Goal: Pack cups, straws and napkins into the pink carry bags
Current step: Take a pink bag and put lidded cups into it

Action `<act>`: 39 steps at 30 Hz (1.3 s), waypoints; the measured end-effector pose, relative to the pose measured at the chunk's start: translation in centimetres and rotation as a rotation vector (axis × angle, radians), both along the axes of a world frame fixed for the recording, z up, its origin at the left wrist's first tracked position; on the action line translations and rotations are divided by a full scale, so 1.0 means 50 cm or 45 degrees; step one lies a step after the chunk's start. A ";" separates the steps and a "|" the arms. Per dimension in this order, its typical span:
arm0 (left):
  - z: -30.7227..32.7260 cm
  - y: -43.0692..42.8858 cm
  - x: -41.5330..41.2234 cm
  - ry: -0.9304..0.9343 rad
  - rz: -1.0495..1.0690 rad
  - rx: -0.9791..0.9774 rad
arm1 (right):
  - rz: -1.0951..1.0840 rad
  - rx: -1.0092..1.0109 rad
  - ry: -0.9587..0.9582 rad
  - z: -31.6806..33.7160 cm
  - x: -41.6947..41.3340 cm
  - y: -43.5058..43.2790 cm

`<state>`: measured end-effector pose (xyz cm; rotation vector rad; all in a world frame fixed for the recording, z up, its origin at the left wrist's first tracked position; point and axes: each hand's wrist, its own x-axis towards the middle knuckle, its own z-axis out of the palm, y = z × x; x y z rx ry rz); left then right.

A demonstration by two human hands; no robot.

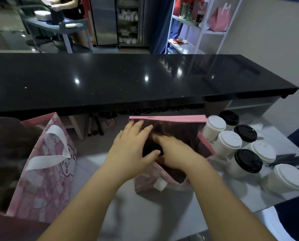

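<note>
Head view: left hand lay flat w/ fingers spread over the mouth of the centre pink bag, thumb hooked toward the opening, gripping nothing visible. Right hand reached into the same opening from the near-right, fingers dipping into the dark interior; can't tell whether they were pinching anything in there. Both forearms crossed the lower frame and hid much of the bag's front panel & near rim.

The bag stood open on the pale worktop, its far wall upright. A second pink bag w/ white handles stood to the left, well apart, mouth open too.

Just beside the centre bag's right wall: a cluster of lidded cups, some w/ white lids, some w/ black lids, packed close together, the nearest almost touching the bag. One more white-lidded cup sat nearer the worktop edge. Black straws lay in a loose pile behind it, at far right.

Beyond the bags ran a raised black counter. Further back: white shelving holding another pink bag, & a person at a cart w/ plates.
</note>
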<state>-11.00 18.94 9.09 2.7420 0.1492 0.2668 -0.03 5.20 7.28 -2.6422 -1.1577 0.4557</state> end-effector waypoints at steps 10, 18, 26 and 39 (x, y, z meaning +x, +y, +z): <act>0.065 -0.149 0.082 -0.185 0.102 0.179 | -0.123 0.447 -0.403 0.114 0.036 -0.226; 0.057 -0.387 0.208 -0.082 -0.009 0.174 | -0.312 0.451 -0.436 0.064 0.085 -0.476; -0.024 -0.555 0.241 -0.051 -0.030 0.123 | -0.395 0.107 -0.162 -0.057 0.158 -0.620; -0.152 -0.589 0.178 0.107 0.325 -0.064 | -0.176 0.334 -0.347 -0.181 0.151 -0.627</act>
